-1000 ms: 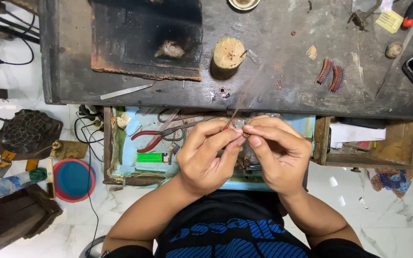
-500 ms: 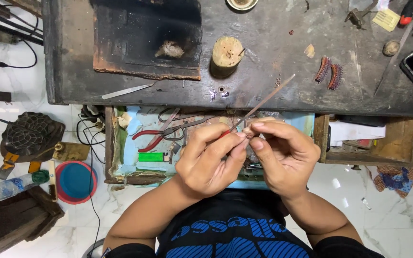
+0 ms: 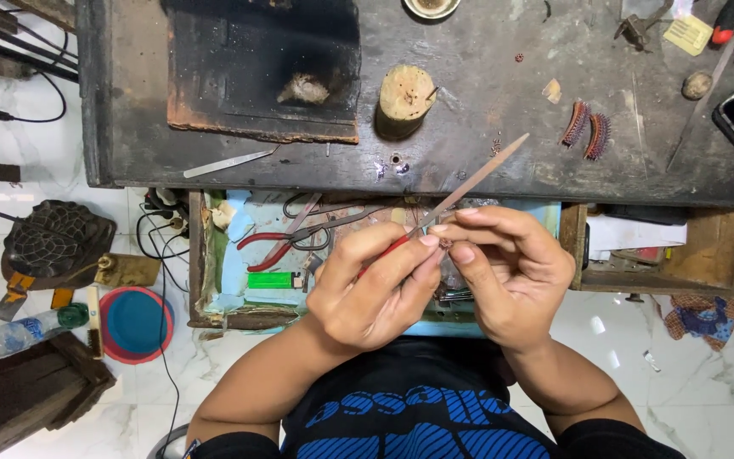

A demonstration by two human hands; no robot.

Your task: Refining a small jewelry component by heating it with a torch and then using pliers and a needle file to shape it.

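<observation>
A: What do the hands hold?

B: The left hand (image 3: 367, 293) pinches a thin needle file (image 3: 469, 183) with a red handle; the file's tip slants toward the upper right over the edge of the dark workbench (image 3: 486, 51). The right hand (image 3: 503, 272) nips a tiny piece (image 3: 446, 243) between thumb and forefinger, right against the file, at the centre of the frame.

A: Anything changed?

B: Compared with half a second ago the file looks much the same; a second ago only a short stub showed above the fingers.

A: What is hard to see?

B: The piece is too small to make out, mostly covered by fingertips. The red handle is largely hidden in the left palm.

A: And containers?

B: The open drawer (image 3: 200, 280) under the hands, left of centre, holds red-handled pliers (image 3: 269, 251), a green lighter (image 3: 269, 280) and scissors. A second wooden drawer (image 3: 707, 276) at the right holds white papers. A red bowl (image 3: 133, 323) sits on the floor at lower left, beside a plastic bottle (image 3: 19, 333).
</observation>
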